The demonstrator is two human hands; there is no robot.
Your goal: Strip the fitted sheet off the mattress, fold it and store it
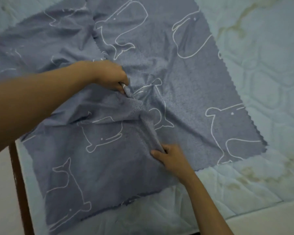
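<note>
A blue-grey sheet (185, 78) printed with white whale outlines lies spread and rumpled over a pale mattress (265, 68). A raised ridge of cloth runs down its middle between my two hands. My left hand (109, 75) pinches the upper end of that ridge, fingers curled round the fabric. My right hand (170, 158) pinches the lower end of the same ridge. The sheet's zigzag edges show at the right and at the bottom.
The quilted mattress carries yellowish stains at the upper right (236, 26) and lower right (251, 175). A dark wooden bed frame rail (18, 175) runs down the left side, with pale floor (0, 192) beyond it. A light surface (268, 219) lies beyond the mattress edge at the bottom right.
</note>
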